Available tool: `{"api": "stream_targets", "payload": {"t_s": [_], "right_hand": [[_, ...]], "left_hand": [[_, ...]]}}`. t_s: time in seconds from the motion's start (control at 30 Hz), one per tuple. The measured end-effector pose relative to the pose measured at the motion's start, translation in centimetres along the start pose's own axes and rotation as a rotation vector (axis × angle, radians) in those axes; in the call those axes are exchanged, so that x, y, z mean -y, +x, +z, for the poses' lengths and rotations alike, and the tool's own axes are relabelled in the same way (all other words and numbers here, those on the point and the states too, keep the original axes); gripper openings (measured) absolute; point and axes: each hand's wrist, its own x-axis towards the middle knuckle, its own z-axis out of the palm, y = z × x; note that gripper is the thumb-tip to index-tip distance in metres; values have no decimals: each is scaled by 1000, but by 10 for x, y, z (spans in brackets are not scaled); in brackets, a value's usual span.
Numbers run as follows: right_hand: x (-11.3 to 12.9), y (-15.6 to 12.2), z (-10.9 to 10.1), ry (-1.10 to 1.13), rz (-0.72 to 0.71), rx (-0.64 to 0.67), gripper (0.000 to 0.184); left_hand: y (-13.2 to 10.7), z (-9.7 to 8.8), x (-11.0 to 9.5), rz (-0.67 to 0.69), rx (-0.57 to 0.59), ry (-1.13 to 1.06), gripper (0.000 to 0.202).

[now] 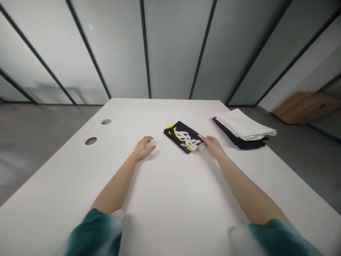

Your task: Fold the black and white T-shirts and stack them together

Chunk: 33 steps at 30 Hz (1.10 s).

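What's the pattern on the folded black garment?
The folded black garment carries white brush-style lettering with yellow streaks, best seen in the head view.

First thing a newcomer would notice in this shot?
The folded black garment with its yellow and white print stands out at the middle of the white table, with the right hand at its edge and the left hand on the table beside it. Further right, a folded white cloth lies on a folded dark cloth.
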Motion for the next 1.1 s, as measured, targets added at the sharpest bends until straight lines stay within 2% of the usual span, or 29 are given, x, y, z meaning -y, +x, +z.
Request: {"api": "stream_targets", "payload": {"t_s": [0.1,0.17,0.27,0.4,0.5,0.6,0.7,0.77,0.87,0.97,1.03,1.1], "right_hand": [[1,-12,0,-563,-75,-11,55],[4,-18,6,-759,-119,29,65],[5,-23,18,-868,-117,50,78],[0,-24,23,-891,-78,4,99],[-3,-24,22,-878,-95,-6,97],[-4,-24,21,-793,-137,-12,81],[-2,-22,25,-594,-112,-25,69],[-1,-21,30,-374,-83,33,69],[4,-21,40,-17,-66,171,81],[12,-21,53,241,-47,158,82],[19,-19,63,408,-6,95,64],[24,-16,72,559,75,31,38]], "left_hand": [[0,0,-1,12,-2,34,49],[0,0,-1,14,-1,55,48],[1,0,0,13,12,72,48],[1,0,1,16,10,83,49],[2,0,1,21,10,75,47],[2,0,1,28,21,64,47],[2,0,0,28,18,59,47],[2,0,0,29,15,58,47],[2,1,0,31,15,64,46],[2,0,0,26,22,64,47],[2,0,-1,24,25,60,47],[2,0,-1,25,21,57,46]]}}
